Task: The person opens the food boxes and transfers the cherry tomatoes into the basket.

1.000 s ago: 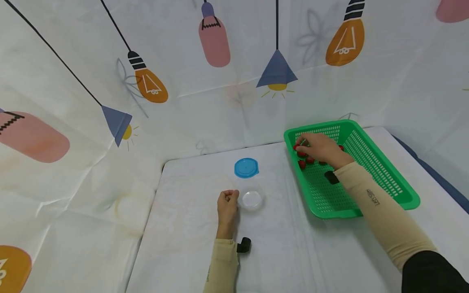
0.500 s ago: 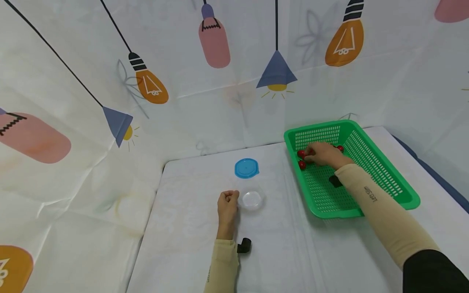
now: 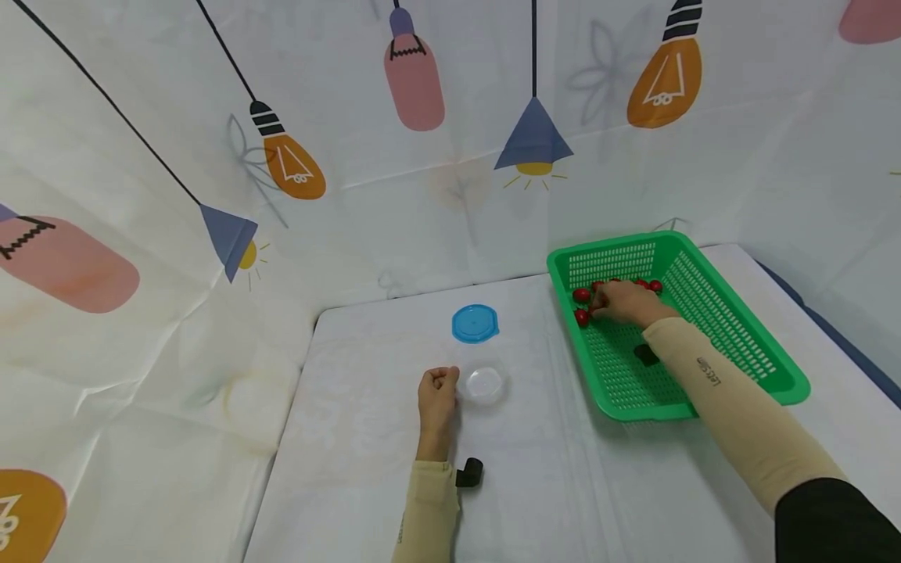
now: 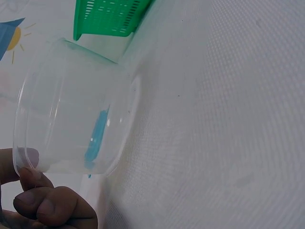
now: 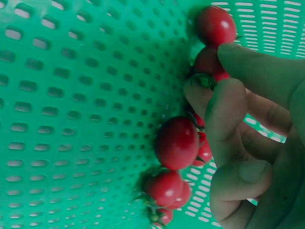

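A clear round plastic container (image 3: pixel 486 384) stands on the white cloth in the head view. My left hand (image 3: pixel 436 403) pinches its rim between thumb and finger, as the left wrist view shows on the container (image 4: pixel 71 109). Inside the green basket, my right hand (image 3: pixel 626 303) has its thumb and fingers around a cherry tomato (image 5: pixel 208 62) with a green stem. More cherry tomatoes lie close by: one touches it above (image 5: pixel 216 25), and a darker oval tomato (image 5: pixel 177 143) lies below. The right hand hides part of the group in the head view.
The green perforated basket (image 3: pixel 746 336) takes up the right side of the table. A blue lid (image 3: pixel 475 324) lies flat behind the container. A printed white cloth (image 3: pixel 450 211) hangs behind the table.
My right hand has shifted slightly right and down within the basket, from the far-left tomatoes to one nearer the middle. The left hand and container have stayed put.
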### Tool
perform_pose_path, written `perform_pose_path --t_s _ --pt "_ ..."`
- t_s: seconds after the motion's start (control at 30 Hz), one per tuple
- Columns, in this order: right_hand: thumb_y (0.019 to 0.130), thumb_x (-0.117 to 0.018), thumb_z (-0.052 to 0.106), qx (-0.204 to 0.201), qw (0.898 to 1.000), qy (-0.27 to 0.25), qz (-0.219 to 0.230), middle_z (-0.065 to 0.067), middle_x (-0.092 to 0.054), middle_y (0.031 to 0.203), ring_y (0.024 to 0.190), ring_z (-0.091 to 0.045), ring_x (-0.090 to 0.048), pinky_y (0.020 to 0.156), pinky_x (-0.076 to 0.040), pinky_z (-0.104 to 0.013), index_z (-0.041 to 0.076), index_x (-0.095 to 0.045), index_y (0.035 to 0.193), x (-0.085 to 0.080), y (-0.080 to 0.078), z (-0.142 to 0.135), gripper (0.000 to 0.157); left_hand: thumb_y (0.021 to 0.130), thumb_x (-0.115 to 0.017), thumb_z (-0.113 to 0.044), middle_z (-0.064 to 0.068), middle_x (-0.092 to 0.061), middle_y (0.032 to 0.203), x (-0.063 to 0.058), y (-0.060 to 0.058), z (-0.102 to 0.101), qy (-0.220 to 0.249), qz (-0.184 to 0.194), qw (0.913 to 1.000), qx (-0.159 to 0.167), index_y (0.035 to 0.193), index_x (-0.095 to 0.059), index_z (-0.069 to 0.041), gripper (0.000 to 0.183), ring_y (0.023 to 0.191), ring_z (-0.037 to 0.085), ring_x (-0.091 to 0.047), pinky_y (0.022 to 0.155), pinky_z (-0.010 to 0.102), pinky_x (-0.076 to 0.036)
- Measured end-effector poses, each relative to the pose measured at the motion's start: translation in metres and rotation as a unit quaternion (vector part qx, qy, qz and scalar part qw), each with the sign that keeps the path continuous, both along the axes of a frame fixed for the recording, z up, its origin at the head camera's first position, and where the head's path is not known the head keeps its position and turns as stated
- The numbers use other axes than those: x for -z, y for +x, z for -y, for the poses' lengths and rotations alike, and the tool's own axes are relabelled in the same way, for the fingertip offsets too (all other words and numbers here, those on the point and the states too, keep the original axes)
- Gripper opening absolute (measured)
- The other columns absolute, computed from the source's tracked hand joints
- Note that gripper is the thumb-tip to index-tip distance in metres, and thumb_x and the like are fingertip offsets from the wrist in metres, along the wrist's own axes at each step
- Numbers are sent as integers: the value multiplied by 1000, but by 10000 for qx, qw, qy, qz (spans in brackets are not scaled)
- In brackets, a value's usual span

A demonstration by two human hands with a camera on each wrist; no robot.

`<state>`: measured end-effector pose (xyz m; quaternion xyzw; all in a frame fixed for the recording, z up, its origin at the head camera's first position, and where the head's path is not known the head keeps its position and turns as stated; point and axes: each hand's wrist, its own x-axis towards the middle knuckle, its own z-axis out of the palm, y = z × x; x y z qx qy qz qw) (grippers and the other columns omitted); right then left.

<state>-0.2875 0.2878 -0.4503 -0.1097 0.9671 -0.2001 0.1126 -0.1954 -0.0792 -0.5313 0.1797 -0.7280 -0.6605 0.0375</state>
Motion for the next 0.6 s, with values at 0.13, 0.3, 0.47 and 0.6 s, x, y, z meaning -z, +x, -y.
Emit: perform_pose_path --t_s 0.13,0.3,0.47,0.6 --pt "96 -70 19 56 10000 -29 62 -18 -66 107 91 -32 -62 77 -50 -50 -1 -65 112 5 -1 -2 26 99 -66 -26 2 -52 79 0 1 -1 26 8 10000 5 111 -59 -3 27 66 14 -46 60 25 -41" --pt "93 -73 19 136 9999 -80 -12 -17 -65 104 86 -30 -60 74 -49 -50 0 -65 108 6 0 -2 25 99 -66 -29 3 -53 81 0 2 -1 4 0 10000 1 111 -59 -3 29 69 15 -47 63 26 -41" --pt "92 -75 21 216 9997 -116 41 -14 -65 100 83 -27 -59 71 -49 -46 3 -66 101 6 -1 -3 23 98 -68 -31 2 -54 80 -1 2 -2 100 -11 9999 0 109 -60 -4 31 70 14 -47 64 26 -41" --pt "92 -73 23 202 9991 -325 191 -10 -68 96 78 -22 -62 67 -50 -41 4 -71 97 5 -3 -5 20 95 -71 -38 0 -52 76 -1 3 -4 158 -162 9997 93 108 -60 -4 38 66 13 -46 60 24 -40"
